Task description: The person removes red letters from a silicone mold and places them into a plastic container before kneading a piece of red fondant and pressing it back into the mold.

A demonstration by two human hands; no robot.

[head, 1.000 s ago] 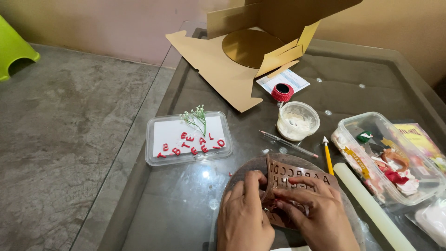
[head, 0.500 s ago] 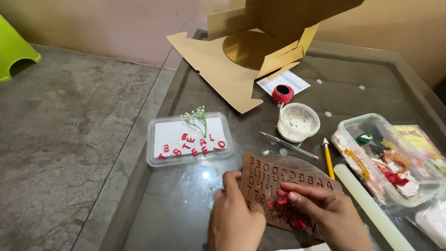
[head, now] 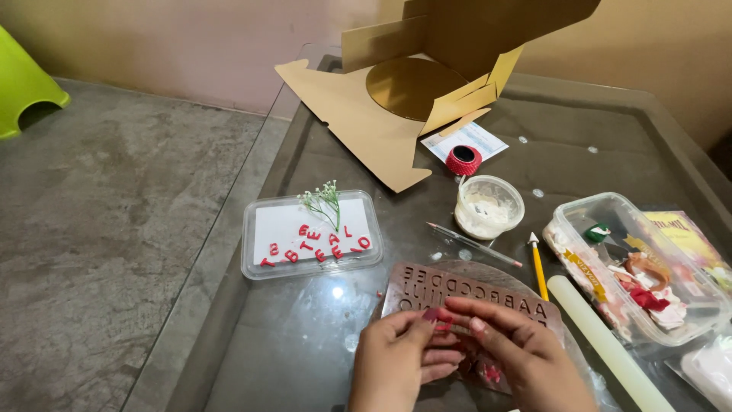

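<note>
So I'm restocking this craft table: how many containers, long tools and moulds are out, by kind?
Clear plastic containers: 2 (lid tray, tub)
Round cup: 1
Pencil-like tools: 2 (grey, yellow)
Rolling pin: 1
Letter mould: 1
Total: 7

A glass table (head: 305,336) carries a letter mould (head: 465,294); left of the mould, a lid (head: 311,233) of red letters; beyond it, a cardboard box (head: 427,69); right, a rolling pin (head: 602,343).
</note>
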